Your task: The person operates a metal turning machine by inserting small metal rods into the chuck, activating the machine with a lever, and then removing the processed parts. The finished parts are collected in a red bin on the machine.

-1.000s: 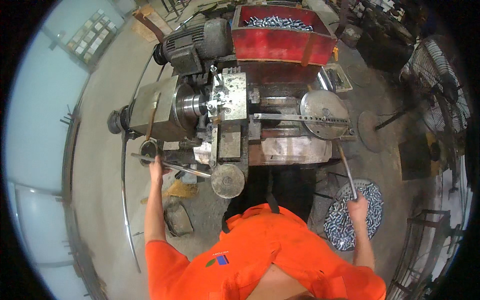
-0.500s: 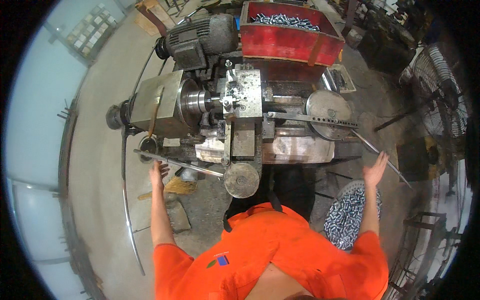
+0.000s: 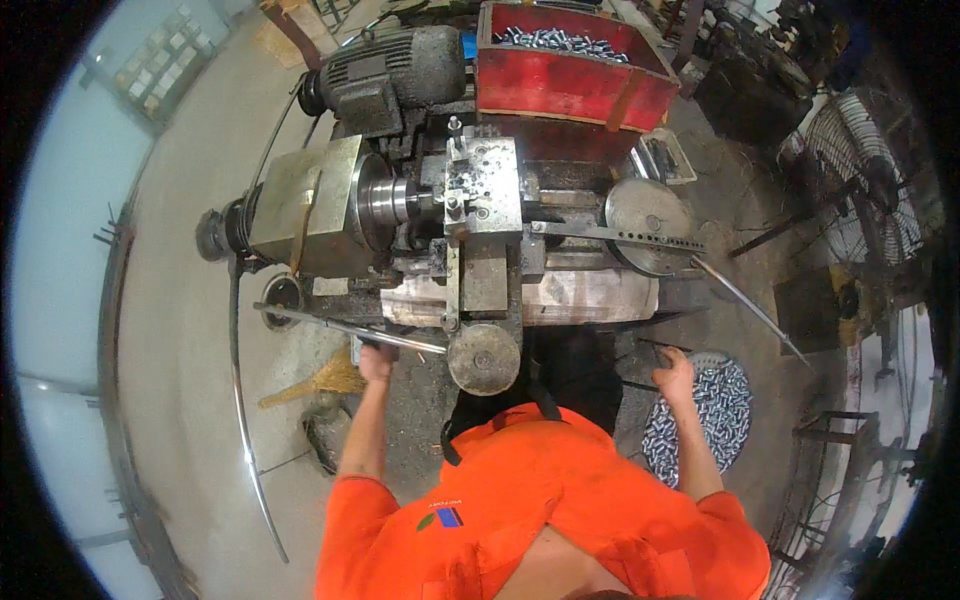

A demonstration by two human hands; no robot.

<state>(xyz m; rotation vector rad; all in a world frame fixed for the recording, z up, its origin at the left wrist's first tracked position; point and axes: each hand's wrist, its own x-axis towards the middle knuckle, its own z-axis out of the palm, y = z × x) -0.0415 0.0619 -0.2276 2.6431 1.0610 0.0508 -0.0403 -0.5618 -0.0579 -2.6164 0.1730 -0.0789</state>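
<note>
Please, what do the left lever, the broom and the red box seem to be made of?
Left lever: probably polished steel, showing bright reflections.
Broom: likely dry plant fibre, with straw-yellow, fanned bristles.
Red box: painted, scuffed; wood or metal, I cannot tell.

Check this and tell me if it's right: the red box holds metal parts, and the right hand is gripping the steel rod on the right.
Not quite: the right hand is not gripping the steel rod on the right. The head view shows it apart from that rod, near the round tray. The red box does hold metal parts.
</note>
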